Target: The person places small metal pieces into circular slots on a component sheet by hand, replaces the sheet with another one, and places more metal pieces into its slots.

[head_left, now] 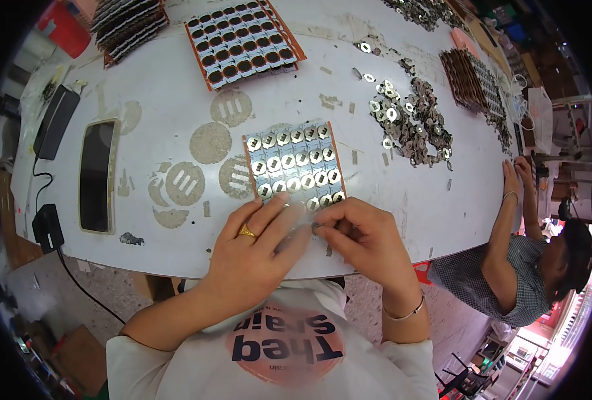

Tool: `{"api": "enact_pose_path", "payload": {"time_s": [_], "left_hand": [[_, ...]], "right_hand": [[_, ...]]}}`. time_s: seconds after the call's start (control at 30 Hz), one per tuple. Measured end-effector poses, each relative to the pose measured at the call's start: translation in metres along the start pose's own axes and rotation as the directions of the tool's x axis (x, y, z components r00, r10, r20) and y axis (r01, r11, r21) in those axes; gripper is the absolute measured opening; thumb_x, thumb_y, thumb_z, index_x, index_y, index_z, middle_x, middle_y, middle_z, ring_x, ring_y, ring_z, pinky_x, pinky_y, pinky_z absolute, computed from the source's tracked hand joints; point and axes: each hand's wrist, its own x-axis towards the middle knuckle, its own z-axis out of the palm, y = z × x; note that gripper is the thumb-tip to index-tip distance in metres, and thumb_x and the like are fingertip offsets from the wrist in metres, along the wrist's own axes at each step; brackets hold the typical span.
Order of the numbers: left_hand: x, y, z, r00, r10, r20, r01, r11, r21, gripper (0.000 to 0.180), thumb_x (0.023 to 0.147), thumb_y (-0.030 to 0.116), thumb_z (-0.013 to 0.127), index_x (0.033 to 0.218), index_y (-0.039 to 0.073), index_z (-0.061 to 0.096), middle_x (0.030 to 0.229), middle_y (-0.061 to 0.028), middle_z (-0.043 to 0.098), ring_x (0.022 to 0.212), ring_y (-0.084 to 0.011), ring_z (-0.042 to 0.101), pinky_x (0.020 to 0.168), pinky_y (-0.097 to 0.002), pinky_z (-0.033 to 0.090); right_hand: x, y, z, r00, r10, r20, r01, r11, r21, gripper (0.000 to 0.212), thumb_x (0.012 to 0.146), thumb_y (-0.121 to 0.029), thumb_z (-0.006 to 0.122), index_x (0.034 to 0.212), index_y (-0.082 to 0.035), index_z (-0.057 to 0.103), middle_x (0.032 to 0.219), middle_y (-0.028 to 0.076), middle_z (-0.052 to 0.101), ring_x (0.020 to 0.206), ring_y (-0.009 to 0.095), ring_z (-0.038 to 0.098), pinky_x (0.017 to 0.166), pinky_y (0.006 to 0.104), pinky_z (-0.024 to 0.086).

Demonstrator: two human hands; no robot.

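Observation:
A flat orange-edged panel (pixel 296 160) lies in front of me, its pale blue face set with rows of round silver metal discs, each with a dark square in the middle. My left hand (pixel 252 243), a ring on one finger, rests with outstretched fingers over the panel's near left part; its fingertips are slightly blurred. Close beside it, at the panel's near edge, my right hand (pixel 369 243) pinches a small metal piece (pixel 318 227) between thumb and forefinger. The fingers hide most of that piece and the panel's lowest row.
Loose metal discs lie heaped (pixel 412 120) to the right. Stacked panels with black circles (pixel 242 43) stand at the back, more panels (pixel 466 80) at far right. A phone (pixel 98 177) and a black adapter (pixel 48 227) lie left. Another person (pixel 509 267) works at the right edge.

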Motion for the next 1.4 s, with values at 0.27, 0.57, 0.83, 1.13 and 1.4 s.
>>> {"api": "enact_pose_path", "payload": {"time_s": [0.27,0.57,0.83,1.13,1.4], "left_hand": [[-0.002,0.001,0.003,1.000,-0.001,0.016,0.000,0.999,0.045,0.025,0.082,0.017,0.084,0.102,0.007,0.072,0.137,-0.0105,0.068,0.134,-0.0309,0.062,0.109,-0.0487,0.049],[0.001,-0.001,0.003,0.999,0.000,0.037,0.002,0.999,-0.045,0.025,0.081,0.013,0.084,0.100,0.004,0.070,0.134,-0.0141,0.067,0.133,-0.0362,0.060,0.113,-0.0545,0.050],[0.002,-0.001,0.004,0.999,-0.003,0.045,0.006,0.997,-0.073,0.025,0.083,0.013,0.083,0.102,0.004,0.070,0.134,-0.0144,0.066,0.134,-0.0356,0.059,0.114,-0.0541,0.049],[0.001,0.000,0.007,0.999,-0.027,0.043,0.030,0.996,-0.082,0.029,0.083,0.013,0.083,0.104,0.000,0.069,0.135,-0.0158,0.066,0.135,-0.0361,0.058,0.118,-0.0542,0.045],[0.005,0.000,0.001,0.992,-0.035,0.121,0.047,0.994,-0.098,0.044,0.081,0.007,0.076,0.124,0.015,0.075,0.138,-0.0159,0.064,0.136,-0.0358,0.058,0.117,-0.0547,0.043]], "right_hand": [[-0.005,0.000,0.009,0.999,0.039,-0.038,-0.039,0.999,0.013,0.009,0.094,0.001,0.079,0.100,0.000,0.073,0.087,-0.003,0.068,0.068,0.001,0.054,0.058,0.0203,0.043],[-0.006,0.004,0.010,0.982,-0.117,-0.152,0.101,0.989,-0.109,0.014,0.087,-0.003,0.087,0.095,-0.004,0.076,0.090,0.001,0.071,0.064,0.003,0.053,0.056,0.0219,0.041],[-0.008,0.007,0.014,0.982,-0.090,-0.167,0.073,0.992,-0.106,0.018,0.085,-0.002,0.088,0.100,-0.003,0.078,0.091,0.002,0.071,0.065,0.005,0.056,0.057,0.0229,0.044],[-0.010,-0.001,0.007,0.996,-0.075,-0.049,0.062,0.971,-0.230,0.024,0.087,-0.006,0.085,0.106,-0.006,0.071,0.098,0.010,0.065,0.076,0.024,0.067,0.067,0.0339,0.056],[0.011,0.005,-0.044,0.986,-0.149,-0.079,0.111,0.925,-0.364,0.023,0.092,-0.008,0.079,0.114,-0.007,0.074,0.101,0.011,0.069,0.080,0.029,0.067,0.072,0.0367,0.056]]}}
